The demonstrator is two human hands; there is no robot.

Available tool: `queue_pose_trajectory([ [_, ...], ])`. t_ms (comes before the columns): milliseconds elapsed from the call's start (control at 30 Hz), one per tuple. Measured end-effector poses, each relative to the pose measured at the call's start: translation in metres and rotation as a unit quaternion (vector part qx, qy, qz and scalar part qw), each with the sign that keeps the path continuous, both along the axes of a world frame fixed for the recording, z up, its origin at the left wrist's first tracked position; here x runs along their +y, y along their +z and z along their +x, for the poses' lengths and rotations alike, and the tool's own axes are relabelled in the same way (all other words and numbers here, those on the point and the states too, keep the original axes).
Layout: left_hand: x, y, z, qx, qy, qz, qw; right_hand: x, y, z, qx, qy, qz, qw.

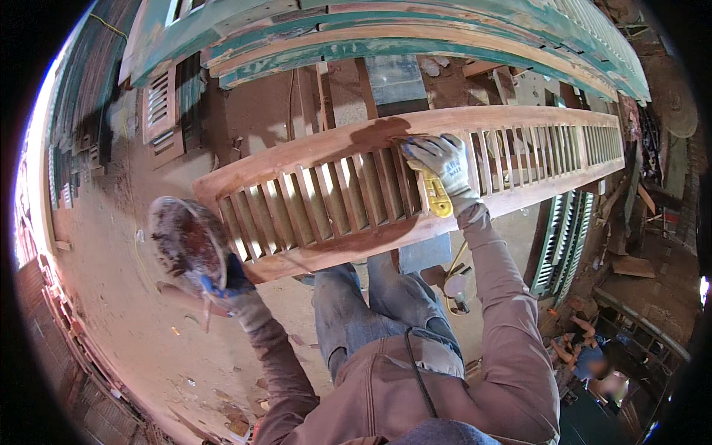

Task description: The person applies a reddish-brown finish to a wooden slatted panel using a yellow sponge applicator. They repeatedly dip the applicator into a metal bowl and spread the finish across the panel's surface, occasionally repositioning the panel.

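A long reddish wooden shutter point(326, 245) with a row of slats lies across in front of me. My right hand point(441, 159), in a white glove, is closed around a yellow-handled hand tool point(440, 202) over the slats. Its fingers reach the shutter's far rail, and they hide the tool's working end. Off the shutter's left end, my left hand point(230, 285), gloved in white and blue, grips the rim of a round, dirty bowl point(194, 241). Tilted, the bowl shows reddish-brown stuff inside and a dark smear on its wall.
Green and bare-wood shutters point(415, 37) are stacked beyond the work. More green shutters point(564, 237) stand at the right, others point(89, 96) at the far left. Blue-grey supports point(424, 254) sit under the shutter. Another person point(586, 356) is at the lower right.
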State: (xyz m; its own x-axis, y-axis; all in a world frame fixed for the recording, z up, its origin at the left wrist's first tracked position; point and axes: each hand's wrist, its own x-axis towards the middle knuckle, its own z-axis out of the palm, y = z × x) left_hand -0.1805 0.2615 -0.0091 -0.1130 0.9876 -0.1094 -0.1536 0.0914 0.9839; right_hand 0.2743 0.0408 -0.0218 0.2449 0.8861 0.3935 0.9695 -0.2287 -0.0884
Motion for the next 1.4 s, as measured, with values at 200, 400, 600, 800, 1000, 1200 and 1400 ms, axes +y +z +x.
queue_pose_trajectory([
  [200, -0.105, 0.007, 0.053, -0.126, -0.002, -0.184, 0.975, -0.002, -0.014, -0.006, 0.022, 0.025, -0.060, 0.998],
  [400, -0.154, -0.012, 0.080, -0.176, -0.019, -0.257, 0.950, -0.009, -0.002, 0.014, 0.058, 0.054, -0.041, 0.996],
  [600, -0.173, -0.036, 0.091, -0.066, -0.026, -0.145, 0.987, -0.011, 0.001, 0.003, 0.057, -0.005, -0.029, 0.998],
  [800, -0.172, -0.048, 0.081, -0.057, 0.003, -0.140, 0.988, -0.067, 0.020, 0.011, 0.050, -0.042, 0.022, 0.998],
  [1000, -0.169, -0.051, 0.090, -0.089, 0.015, -0.138, 0.986, -0.075, 0.003, 0.068, 0.008, -0.069, 0.021, 0.997],
  [1200, -0.168, -0.051, 0.083, -0.060, -0.020, -0.145, 0.987, -0.068, -0.014, 0.064, 0.039, -0.028, -0.006, 0.999],
  [1400, -0.167, -0.043, 0.092, -0.076, -0.009, -0.160, 0.984, -0.075, -0.007, 0.091, 0.008, 0.026, -0.033, 0.999],
])
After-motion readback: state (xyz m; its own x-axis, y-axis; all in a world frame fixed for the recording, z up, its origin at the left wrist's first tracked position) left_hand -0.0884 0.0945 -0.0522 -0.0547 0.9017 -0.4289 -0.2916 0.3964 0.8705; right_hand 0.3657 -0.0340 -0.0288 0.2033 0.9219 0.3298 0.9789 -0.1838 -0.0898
